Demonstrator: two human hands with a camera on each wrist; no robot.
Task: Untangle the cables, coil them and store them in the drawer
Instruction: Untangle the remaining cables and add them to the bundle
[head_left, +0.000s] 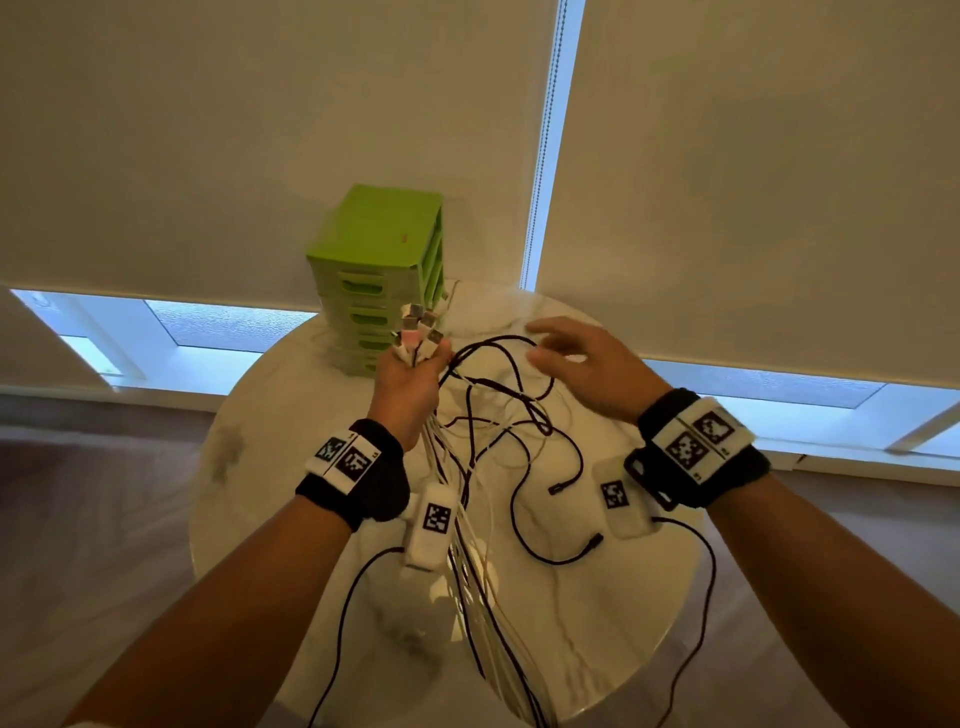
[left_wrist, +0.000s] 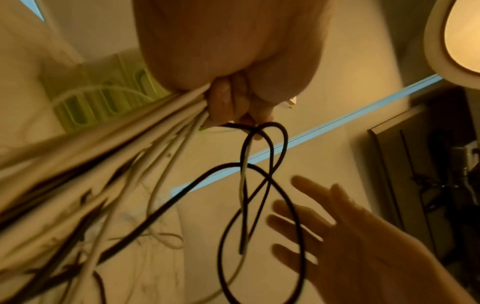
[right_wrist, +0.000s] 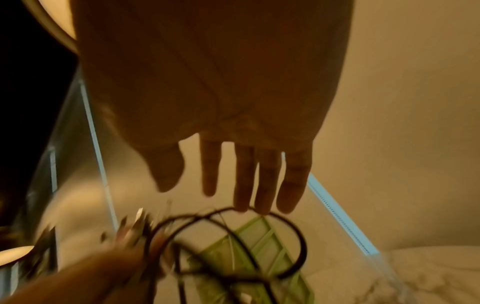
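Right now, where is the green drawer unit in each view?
Head: drawer unit stands at centre, on the table's far edge, behind the left hand.
Left wrist: at left, behind the white cables.
Right wrist: bottom centre, behind the black loop.
Shared landmark: the black loop.

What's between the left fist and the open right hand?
Black cable loops hang from the left hand toward the right hand; head view.
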